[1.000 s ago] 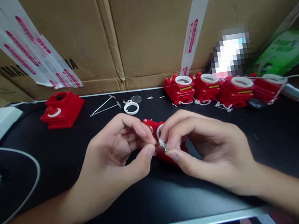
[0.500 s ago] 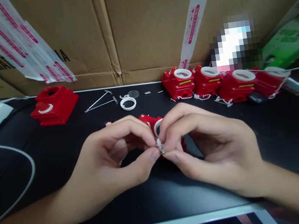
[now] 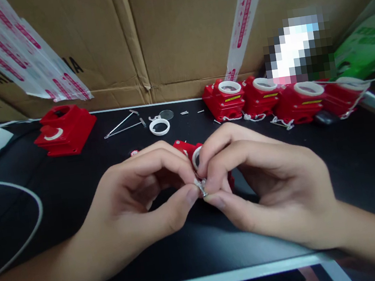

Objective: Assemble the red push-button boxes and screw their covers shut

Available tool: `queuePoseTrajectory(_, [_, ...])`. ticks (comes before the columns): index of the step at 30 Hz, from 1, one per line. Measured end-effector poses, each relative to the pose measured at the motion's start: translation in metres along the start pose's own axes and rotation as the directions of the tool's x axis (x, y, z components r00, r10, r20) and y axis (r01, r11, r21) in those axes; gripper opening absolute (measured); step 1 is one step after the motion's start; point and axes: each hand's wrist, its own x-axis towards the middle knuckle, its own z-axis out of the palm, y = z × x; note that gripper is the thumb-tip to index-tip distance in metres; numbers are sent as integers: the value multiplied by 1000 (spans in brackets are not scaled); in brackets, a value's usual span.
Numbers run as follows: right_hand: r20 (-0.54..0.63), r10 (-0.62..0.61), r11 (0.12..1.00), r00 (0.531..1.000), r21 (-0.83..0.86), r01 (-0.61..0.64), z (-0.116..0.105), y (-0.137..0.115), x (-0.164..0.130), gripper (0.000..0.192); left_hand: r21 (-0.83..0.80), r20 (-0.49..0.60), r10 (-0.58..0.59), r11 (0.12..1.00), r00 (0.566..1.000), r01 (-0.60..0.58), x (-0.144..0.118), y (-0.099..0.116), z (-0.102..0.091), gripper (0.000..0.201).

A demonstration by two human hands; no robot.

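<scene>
My left hand (image 3: 147, 202) and my right hand (image 3: 264, 190) meet at the middle, thumbs and forefingers pinched. Between their fingertips is a small metal screw (image 3: 203, 193), its head pointing down towards me. White cord-like material (image 3: 198, 182) sits at its upper end, partly covered by the fingers. Just behind the fingertips stands a red box (image 3: 183, 148) with a white ring (image 3: 197, 157); my hands hide most of it.
A red box with a red knob (image 3: 65, 129) stands back left. Thin metal rods (image 3: 125, 129), a white ring (image 3: 159, 127), a clear disc (image 3: 166, 115) and loose screws (image 3: 184, 113) lie mid-table. Several red boxes (image 3: 226, 102) line the back right, before a cardboard wall (image 3: 173, 35).
Both hands keep their pinch at nearly the same place. The fingers have shifted slightly around the screw, and less of the white cord shows. The camera view has moved a little.
</scene>
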Motion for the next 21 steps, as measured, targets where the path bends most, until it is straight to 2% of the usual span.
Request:
queuePoseTrajectory(5, [-28, 23, 1000, 999, 10, -23, 1, 0, 1, 13, 22, -13, -2, 1000, 1000, 2, -1, 0, -1, 11])
queuePoseTrajectory(14, [-47, 31, 999, 998, 29, -30, 0, -4, 2, 15, -33, -17, -14, 999, 1000, 14, -2, -1, 0, 13])
queuePoseTrajectory(21, [-12, 70, 997, 998, 29, -69, 1, -2, 0, 13, -65, -25, -14, 998, 1000, 12, -1, -2, 3, 13])
